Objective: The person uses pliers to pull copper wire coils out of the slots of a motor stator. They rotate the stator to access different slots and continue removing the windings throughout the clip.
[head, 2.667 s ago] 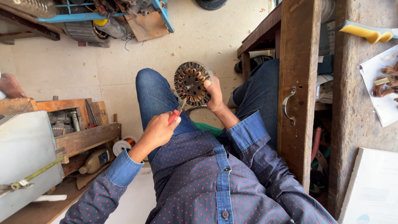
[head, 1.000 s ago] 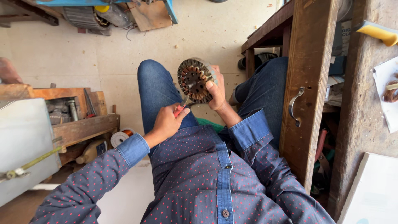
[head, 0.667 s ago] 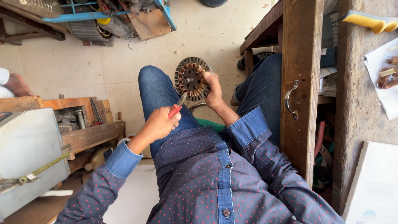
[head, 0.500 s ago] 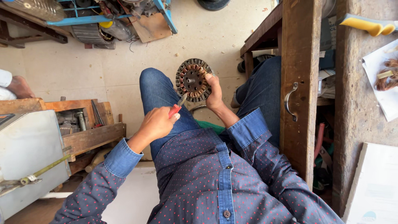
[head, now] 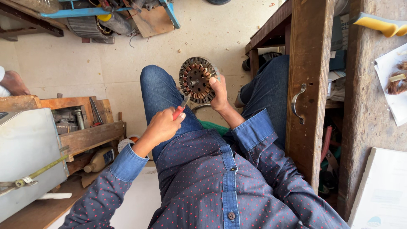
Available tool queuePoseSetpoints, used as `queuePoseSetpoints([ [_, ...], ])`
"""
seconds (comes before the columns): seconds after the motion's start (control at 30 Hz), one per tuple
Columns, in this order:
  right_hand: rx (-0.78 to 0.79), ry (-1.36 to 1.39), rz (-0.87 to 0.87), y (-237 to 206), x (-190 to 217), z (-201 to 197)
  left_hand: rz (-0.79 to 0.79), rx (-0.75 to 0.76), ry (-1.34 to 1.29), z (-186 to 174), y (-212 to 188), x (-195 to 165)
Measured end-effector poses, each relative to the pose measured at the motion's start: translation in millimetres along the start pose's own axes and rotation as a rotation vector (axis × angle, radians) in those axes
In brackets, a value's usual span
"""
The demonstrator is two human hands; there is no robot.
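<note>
1. Motor stator (head: 196, 79): round, ringed with copper-coloured windings around a dark metal core, face turned up toward the camera. Held in the air above the floor, between the seated person's knees and over the left knee (head: 154, 78).
2. Right hand (head: 219, 91): fingers curled around the stator's right edge, thumb lying on its face; it grips the rim firmly.
3. Left hand (head: 163, 125): closed around the red handles of a pair of pliers (head: 182, 106); the metal tips reach the stator's lower left rim. Whether the tips pinch a wire is too small to tell.
4. Wooden workbench (head: 311, 85): to the person's right, with a metal drawer handle (head: 298, 103) on its front.
5. Wooden crate (head: 80, 123): on the person's left, holding metal parts.
6. Paper sheet (head: 392, 82): on the bench top, with a bundle of copper wire (head: 396, 85) on it.
7. Yellow-edged tool (head: 379, 23): at the bench's far end.
</note>
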State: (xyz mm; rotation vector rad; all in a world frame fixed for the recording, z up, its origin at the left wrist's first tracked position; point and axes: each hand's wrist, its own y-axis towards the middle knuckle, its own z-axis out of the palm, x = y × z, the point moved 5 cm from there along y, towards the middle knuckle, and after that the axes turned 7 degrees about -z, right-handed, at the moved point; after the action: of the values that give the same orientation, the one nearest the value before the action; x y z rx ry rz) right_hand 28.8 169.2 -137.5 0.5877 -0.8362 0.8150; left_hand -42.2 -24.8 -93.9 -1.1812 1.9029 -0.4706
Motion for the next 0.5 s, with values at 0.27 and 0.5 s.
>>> queuePoseSetpoints([
  [0.27,-0.047,-0.265,-0.114,-9,-9,-5,0.014,-0.106,-0.111,11,2,2],
  [0.5,0.016,-0.427,-0.206,-6,-6,-8,0.11,-0.169,-0.157,17,7,4],
])
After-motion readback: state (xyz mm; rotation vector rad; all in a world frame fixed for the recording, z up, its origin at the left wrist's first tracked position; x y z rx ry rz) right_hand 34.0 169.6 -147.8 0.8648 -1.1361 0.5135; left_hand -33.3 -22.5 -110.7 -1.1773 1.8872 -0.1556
